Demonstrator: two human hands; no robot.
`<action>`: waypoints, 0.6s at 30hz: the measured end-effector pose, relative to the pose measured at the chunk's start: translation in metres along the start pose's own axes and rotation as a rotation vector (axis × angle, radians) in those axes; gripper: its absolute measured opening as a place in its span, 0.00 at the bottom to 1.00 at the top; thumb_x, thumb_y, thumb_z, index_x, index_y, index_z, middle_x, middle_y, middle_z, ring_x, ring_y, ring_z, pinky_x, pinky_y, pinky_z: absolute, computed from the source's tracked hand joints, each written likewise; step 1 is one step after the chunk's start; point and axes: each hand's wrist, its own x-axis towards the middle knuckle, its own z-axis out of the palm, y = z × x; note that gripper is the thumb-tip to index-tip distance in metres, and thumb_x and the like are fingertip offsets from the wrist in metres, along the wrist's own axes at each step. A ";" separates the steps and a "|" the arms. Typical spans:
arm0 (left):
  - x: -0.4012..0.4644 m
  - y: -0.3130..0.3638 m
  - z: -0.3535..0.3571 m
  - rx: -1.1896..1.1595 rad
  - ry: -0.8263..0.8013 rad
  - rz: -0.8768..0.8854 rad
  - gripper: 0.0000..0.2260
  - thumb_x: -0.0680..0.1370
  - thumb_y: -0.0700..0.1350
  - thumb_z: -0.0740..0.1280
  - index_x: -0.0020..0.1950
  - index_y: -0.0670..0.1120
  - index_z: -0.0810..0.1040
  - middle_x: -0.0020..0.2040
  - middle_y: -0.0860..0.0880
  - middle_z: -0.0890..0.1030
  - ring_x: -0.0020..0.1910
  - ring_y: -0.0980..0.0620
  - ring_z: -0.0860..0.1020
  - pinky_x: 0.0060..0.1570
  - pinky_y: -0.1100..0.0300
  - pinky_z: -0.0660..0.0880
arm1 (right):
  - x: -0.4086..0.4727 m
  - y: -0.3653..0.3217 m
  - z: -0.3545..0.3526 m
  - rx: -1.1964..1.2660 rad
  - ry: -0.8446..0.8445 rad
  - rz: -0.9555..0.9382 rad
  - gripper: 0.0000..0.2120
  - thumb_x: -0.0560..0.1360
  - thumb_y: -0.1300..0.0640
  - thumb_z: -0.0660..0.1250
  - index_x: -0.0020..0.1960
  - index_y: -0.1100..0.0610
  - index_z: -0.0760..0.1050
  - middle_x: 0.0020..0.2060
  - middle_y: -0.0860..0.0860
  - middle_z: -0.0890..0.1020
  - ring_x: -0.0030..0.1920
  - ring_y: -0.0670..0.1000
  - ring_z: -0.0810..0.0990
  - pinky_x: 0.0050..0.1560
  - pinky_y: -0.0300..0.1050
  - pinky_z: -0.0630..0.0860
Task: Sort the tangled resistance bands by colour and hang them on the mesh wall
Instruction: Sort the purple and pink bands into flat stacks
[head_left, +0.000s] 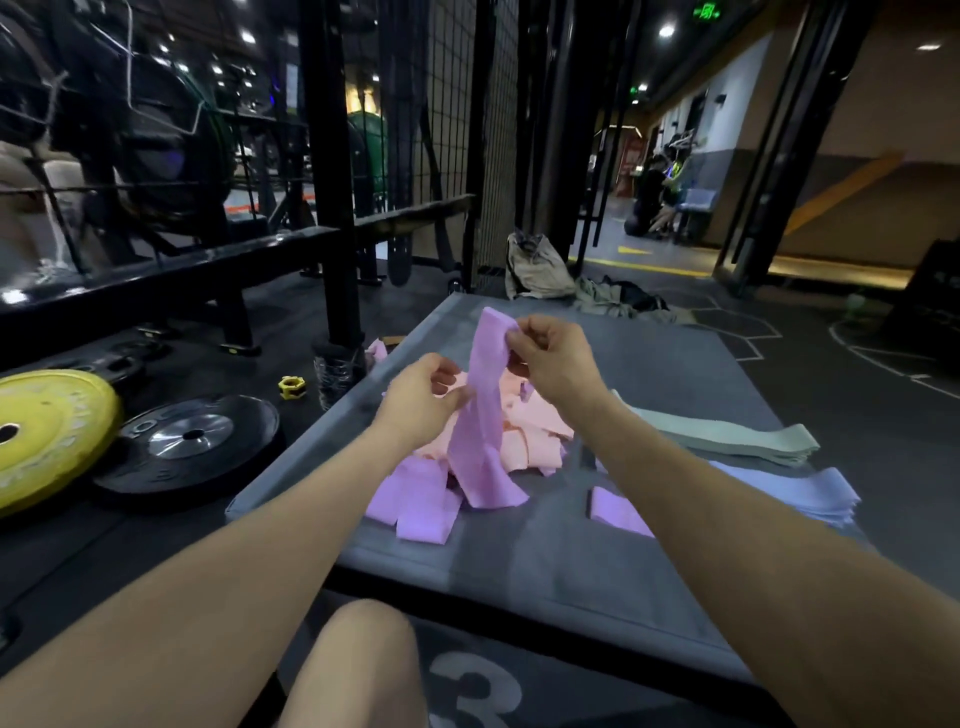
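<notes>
Both hands pinch one flat lilac fabric resistance band (480, 415), lifted above the tangled pink-and-lilac pile (519, 431) on the grey padded platform (519, 561): left hand (423, 397) mid-strip, right hand (550, 358) near its top. Judged light, limp, non-slippery; best taken by its edges.

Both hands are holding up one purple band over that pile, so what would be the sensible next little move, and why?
Probably lift the purple band clear of the pink bands. The left hand and right hand pinch its upper part, but its lower end hangs down onto the heap on the mat.
</notes>
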 end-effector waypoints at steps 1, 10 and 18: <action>0.001 0.007 -0.002 0.001 -0.001 0.016 0.15 0.75 0.44 0.70 0.59 0.41 0.74 0.49 0.50 0.76 0.48 0.52 0.74 0.50 0.62 0.70 | 0.001 -0.005 -0.003 0.023 -0.005 -0.006 0.14 0.78 0.65 0.61 0.35 0.56 0.73 0.32 0.55 0.74 0.34 0.52 0.72 0.42 0.50 0.72; -0.003 0.058 -0.007 -0.249 -0.130 0.047 0.14 0.76 0.42 0.67 0.62 0.46 0.72 0.50 0.50 0.78 0.49 0.53 0.76 0.42 0.67 0.73 | 0.000 -0.036 -0.028 0.156 0.008 -0.018 0.13 0.80 0.64 0.55 0.39 0.57 0.72 0.36 0.56 0.74 0.41 0.54 0.72 0.45 0.50 0.75; -0.007 0.077 -0.012 -0.345 -0.142 0.052 0.05 0.77 0.39 0.65 0.53 0.42 0.76 0.49 0.45 0.79 0.49 0.49 0.76 0.59 0.47 0.73 | -0.007 -0.042 -0.050 0.137 0.062 -0.030 0.12 0.80 0.62 0.57 0.41 0.55 0.76 0.38 0.56 0.76 0.40 0.53 0.72 0.42 0.50 0.71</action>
